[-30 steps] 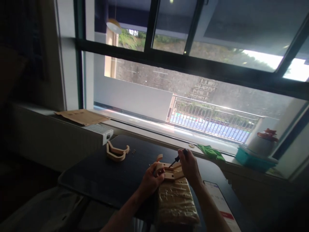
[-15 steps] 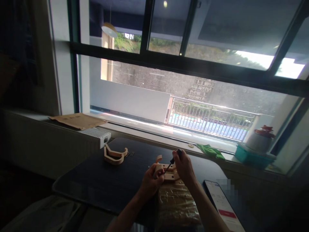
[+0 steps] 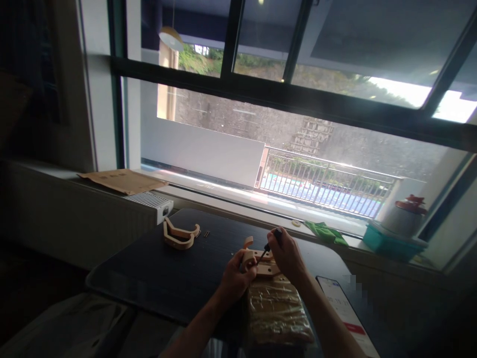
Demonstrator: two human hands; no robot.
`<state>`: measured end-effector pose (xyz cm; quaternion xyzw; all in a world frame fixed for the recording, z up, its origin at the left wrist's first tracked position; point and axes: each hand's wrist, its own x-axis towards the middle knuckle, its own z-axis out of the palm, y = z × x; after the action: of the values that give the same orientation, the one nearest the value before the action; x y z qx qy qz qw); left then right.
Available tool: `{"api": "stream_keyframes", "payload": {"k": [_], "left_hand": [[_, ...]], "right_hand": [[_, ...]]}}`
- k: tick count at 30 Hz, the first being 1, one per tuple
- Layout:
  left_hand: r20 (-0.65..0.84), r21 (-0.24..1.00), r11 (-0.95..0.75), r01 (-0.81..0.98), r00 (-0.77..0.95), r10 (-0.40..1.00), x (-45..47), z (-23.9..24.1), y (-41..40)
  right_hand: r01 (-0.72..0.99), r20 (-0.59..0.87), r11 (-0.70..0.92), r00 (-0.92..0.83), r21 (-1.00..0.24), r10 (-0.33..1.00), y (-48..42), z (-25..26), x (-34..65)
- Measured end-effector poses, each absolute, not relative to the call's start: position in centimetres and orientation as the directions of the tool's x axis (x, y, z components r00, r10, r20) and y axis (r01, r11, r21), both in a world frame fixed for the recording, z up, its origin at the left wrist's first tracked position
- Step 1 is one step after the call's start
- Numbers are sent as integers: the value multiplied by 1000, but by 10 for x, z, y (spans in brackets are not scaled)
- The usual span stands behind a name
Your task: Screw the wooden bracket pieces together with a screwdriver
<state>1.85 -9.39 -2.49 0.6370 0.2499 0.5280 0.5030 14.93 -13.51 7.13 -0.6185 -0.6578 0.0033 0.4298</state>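
Wooden assembly (image 3: 265, 269): pale flat pieces joined together; at the near middle of the dark table (image 3: 167, 278), resting on the far end of a wrapped bundle (image 3: 278, 311)
Left hand (image 3: 234, 279): fingers curled around the assembly's left end, gripping it
Right hand (image 3: 287, 256): closed around the dark handle of a screwdriver (image 3: 267, 248); its tip points down-left onto the assembly
Loose parts: small curved wooden bit (image 3: 247, 242) just behind the assembly; larger curved wooden frame (image 3: 179, 234) well apart at the table's far left
Phone (image 3: 345, 311): lit screen; flat on the table beside the right forearm
Windowsill: green cloth (image 3: 324, 232); teal box (image 3: 391, 243); cardboard sheet (image 3: 122, 180)
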Motion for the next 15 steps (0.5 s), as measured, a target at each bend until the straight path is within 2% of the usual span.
{"api": "stream_keyframes", "payload": {"k": [11,15], "left_hand": [[417,908,-372,-194,331,846,15,-27,-95],[409,912,-358,-199,380,830,9,-26,-93]], "right_hand": [[844,492,207,76,-495,867,-129,74,147],[846,478,164,118,-507,871,-123,71,148]]}}
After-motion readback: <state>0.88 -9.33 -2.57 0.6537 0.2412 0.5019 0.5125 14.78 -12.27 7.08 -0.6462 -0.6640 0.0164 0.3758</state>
